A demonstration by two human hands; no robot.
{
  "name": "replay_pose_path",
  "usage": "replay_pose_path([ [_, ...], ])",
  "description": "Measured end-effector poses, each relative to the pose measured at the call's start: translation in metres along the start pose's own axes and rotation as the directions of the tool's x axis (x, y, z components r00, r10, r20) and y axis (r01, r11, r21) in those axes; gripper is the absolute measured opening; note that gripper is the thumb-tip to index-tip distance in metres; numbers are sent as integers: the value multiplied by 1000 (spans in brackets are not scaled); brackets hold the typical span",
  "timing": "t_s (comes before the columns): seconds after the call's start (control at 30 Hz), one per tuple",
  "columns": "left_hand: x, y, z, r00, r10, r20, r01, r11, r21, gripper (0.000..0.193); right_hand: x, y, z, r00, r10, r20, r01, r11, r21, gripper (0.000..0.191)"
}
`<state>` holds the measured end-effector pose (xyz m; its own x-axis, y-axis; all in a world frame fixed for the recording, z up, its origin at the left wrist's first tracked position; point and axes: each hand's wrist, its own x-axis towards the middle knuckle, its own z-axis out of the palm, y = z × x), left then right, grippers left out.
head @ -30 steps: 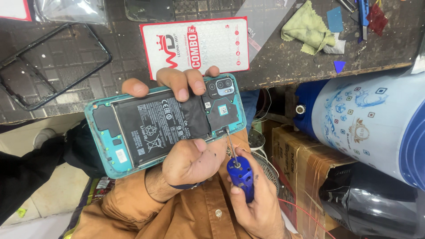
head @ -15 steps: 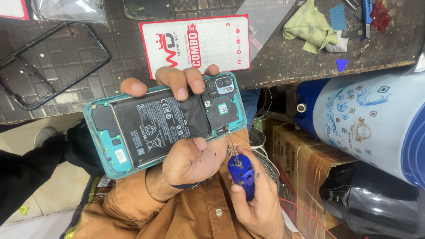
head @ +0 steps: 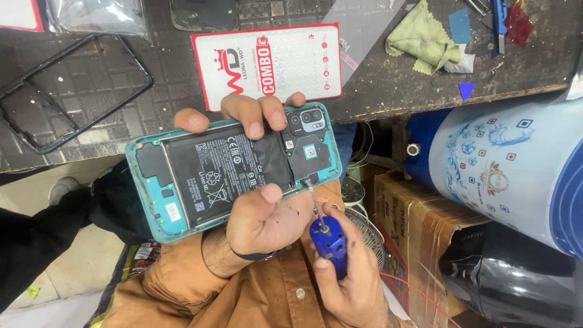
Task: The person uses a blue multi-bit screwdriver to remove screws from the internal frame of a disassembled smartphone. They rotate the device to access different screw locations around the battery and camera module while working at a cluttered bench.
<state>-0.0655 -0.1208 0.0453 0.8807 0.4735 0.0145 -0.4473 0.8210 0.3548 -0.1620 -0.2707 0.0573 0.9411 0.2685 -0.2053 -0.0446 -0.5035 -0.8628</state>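
My left hand (head: 261,212) grips an opened smartphone (head: 231,170) with a teal frame. My thumb presses its lower edge and my fingers curl over the top edge. The back cover is off, so the black battery (head: 218,173) and the camera module (head: 306,120) show. My right hand (head: 349,282) holds a blue-handled screwdriver (head: 328,243) just below the phone. Its thin metal tip (head: 308,182) touches the phone's board near the lower right corner.
Above the phone a dark workbench (head: 376,85) carries a black phone frame (head: 67,91), a white and red card package (head: 267,64), a green cloth (head: 425,39) and small tools (head: 498,15). A blue and white drum (head: 516,170) and a cardboard box (head: 419,225) stand right. A black sleeve (head: 36,243) lies left.
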Motion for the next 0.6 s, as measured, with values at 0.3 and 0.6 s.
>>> replay_pose_path([
  [0.3,3,-7,6,993,-118,3,118,990,-73,60,10,1,-12,906,202,-371,-28,905,424,49],
  [0.6,-10,-21,-4,841,-493,223,508,861,-10,88,27,-16,-31,873,319,-369,28,723,690,60],
])
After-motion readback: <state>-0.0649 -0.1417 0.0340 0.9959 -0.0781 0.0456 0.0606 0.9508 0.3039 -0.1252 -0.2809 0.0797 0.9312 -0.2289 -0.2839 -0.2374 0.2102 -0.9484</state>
